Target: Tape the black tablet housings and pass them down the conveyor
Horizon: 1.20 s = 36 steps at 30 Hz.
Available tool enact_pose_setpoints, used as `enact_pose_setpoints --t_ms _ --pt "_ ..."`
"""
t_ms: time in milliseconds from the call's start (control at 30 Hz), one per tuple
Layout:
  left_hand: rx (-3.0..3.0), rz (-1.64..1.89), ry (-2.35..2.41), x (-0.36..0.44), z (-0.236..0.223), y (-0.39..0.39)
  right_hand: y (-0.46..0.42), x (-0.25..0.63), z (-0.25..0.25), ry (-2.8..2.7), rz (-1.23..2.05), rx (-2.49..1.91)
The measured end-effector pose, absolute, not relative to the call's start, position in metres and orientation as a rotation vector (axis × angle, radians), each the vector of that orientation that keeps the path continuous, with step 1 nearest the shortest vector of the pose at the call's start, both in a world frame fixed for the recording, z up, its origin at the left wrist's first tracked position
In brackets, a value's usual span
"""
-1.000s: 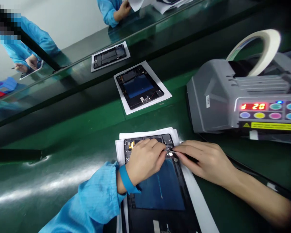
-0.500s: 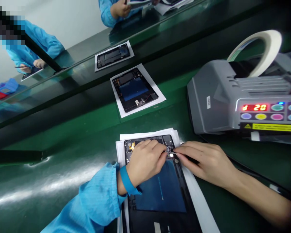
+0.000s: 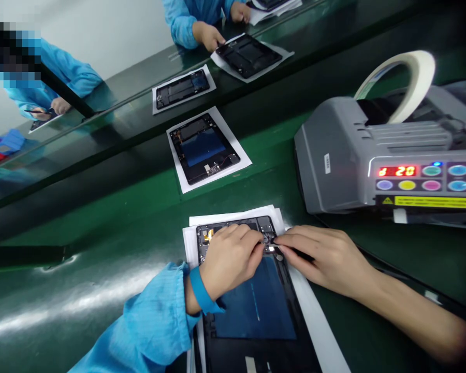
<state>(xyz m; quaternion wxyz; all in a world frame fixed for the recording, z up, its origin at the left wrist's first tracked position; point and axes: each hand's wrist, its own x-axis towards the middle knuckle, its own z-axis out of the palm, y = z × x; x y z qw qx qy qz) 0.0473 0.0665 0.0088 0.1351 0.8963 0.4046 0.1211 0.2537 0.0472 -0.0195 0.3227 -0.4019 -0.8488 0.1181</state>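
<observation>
An opened tablet point(image 3: 256, 305) lies in front of me on white paper sheets point(image 3: 322, 326), with a blue panel over much of its inside. My left hand point(image 3: 229, 259), with a blue band at the wrist, rests over its upper part, thumb and forefinger pinched together. From the right, my right hand point(image 3: 326, 254) reaches in with its fingers pinched too, almost meeting the left fingertips at the tablet's upper right. Small dark wires point(image 3: 268, 236) show between the two hands. Whatever each pinch holds is too small to make out.
A grey tape dispenser point(image 3: 334, 155) with a roll of tape point(image 3: 415, 93) stands at the right. Beyond my hands lies another opened tablet point(image 3: 202, 147) on paper. Two more tablets lie on the far ledge, where a co-worker's hand point(image 3: 209, 37) touches one. Another person works far left.
Across the bench, a co-worker has set an opened tablet on paper down on the ledge. My hands hold nearly the same pose at the tablet; the view has shifted slightly.
</observation>
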Motion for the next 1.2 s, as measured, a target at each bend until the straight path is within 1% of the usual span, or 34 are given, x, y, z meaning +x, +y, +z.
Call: enact_pose_setpoints --t_ms 667,1067,1200 --pt "2.598 0.314 1.176 0.0472 0.0083 0.0672 0.0475 0.2530 -0.0179 -2.221 0.283 -1.062" --pt "2.597 0.309 1.165 0.0478 0.0054 0.0694 0.0470 0.2541 -0.0170 -2.157 0.289 -1.166" --pt "2.590 0.322 1.166 0.0482 0.0046 0.0703 0.0481 0.2519 -0.0162 -2.156 0.237 -1.192"
